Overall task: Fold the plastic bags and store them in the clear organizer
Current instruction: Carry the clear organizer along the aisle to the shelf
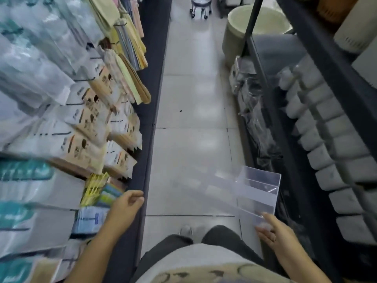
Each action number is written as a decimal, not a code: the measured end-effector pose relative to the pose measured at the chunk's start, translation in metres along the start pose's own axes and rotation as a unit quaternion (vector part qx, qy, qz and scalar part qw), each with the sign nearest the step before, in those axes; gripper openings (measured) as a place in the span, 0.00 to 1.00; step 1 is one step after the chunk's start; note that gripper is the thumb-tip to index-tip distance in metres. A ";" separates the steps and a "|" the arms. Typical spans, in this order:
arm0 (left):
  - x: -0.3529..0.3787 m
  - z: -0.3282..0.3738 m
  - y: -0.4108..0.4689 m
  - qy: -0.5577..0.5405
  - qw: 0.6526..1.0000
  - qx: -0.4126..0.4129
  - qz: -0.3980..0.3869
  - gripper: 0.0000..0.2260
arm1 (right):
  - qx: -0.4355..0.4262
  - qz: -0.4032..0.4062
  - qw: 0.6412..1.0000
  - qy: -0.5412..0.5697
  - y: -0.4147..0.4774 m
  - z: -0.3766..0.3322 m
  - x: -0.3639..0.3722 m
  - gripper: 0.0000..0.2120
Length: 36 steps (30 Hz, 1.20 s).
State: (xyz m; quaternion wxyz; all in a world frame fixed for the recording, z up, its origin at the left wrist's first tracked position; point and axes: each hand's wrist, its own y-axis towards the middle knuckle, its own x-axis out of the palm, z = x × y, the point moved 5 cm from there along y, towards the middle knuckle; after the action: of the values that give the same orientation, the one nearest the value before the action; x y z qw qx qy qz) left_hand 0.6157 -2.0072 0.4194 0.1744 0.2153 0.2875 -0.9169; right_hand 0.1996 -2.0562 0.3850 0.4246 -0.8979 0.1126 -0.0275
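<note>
At lower right, the right hand gripped the clear organizer by its near corner, held over the aisle floor, probably to keep it ready for filling. At lower left, the left hand hung loosely curled and empty beside hanging packets, seemingly choosing bags.

From here, a narrow aisle of pale, glossy floor tiles runs between two racks. On the left, packets hang thick on hooks above a dark base ledge that meets the floor. On the right, dark metal shelving carries rows of white packs and, lower down, plastic-wrapped bundles. At the far end a pale round bin and a wheeled stool stand on the tiles (a small dark speck lies mid-aisle).
</note>
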 end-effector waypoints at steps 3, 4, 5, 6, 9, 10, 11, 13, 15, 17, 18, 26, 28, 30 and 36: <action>0.009 0.076 0.089 0.017 0.999 0.032 -0.027 0.07 | 0.004 0.022 1.000 0.017 0.035 -0.060 0.028 0.12; 0.014 0.098 0.118 0.022 0.998 0.044 -0.034 0.07 | 0.003 0.030 0.999 0.021 0.051 -0.079 0.036 0.13; 0.021 0.119 0.146 0.024 0.998 0.052 -0.040 0.07 | 0.003 0.033 0.999 0.023 0.069 -0.099 0.046 0.14; 0.028 0.138 0.174 0.025 0.997 0.056 -0.046 0.07 | 0.002 0.033 0.999 0.026 0.089 -0.120 0.057 0.15; 0.051 0.185 0.250 0.020 0.997 0.053 -0.053 0.06 | 0.004 0.017 1.000 0.014 0.155 -0.186 0.094 0.16; 0.058 0.198 0.273 0.012 0.998 0.049 -0.048 0.06 | 0.008 0.012 1.000 0.009 0.178 -0.210 0.108 0.15; 0.063 0.210 0.294 0.002 0.998 0.040 -0.043 0.05 | 0.013 0.008 1.000 0.005 0.201 -0.236 0.122 0.14; 0.072 0.232 0.332 -0.016 0.999 0.009 -0.037 0.05 | 0.017 0.001 1.000 -0.010 0.243 -0.287 0.152 0.15; 0.081 0.253 0.368 -0.026 0.999 -0.012 -0.044 0.06 | 0.010 -0.010 0.999 -0.030 0.284 -0.342 0.184 0.16; 0.083 0.273 0.405 -0.036 0.998 -0.032 -0.049 0.06 | -0.008 -0.019 0.998 -0.062 0.324 -0.395 0.217 0.16; 0.082 0.282 0.424 -0.043 0.997 -0.042 -0.045 0.06 | -0.013 -0.027 0.997 -0.072 0.342 -0.420 0.235 0.17; 0.036 0.323 0.630 -0.060 0.992 -0.110 0.012 0.06 | -0.017 -0.050 0.994 -0.097 0.497 -0.581 0.390 0.21; 0.016 0.346 0.690 -0.057 0.993 -0.100 0.019 0.06 | -0.012 -0.038 0.996 -0.085 0.523 -0.616 0.427 0.21; -0.005 0.382 0.753 -0.043 0.995 -0.085 0.019 0.06 | -0.006 -0.029 0.997 -0.071 0.541 -0.650 0.460 0.19; -0.056 0.539 0.953 0.024 1.000 0.014 -0.005 0.07 | 0.014 -0.016 0.999 -0.029 0.592 -0.753 0.543 0.19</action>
State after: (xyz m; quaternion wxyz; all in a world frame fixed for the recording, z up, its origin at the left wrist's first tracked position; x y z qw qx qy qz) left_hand 0.9270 -3.0583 0.4160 0.1603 0.2380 0.2799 -0.9161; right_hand 0.5127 -3.1118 0.3848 0.4396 -0.8940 0.0858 -0.0094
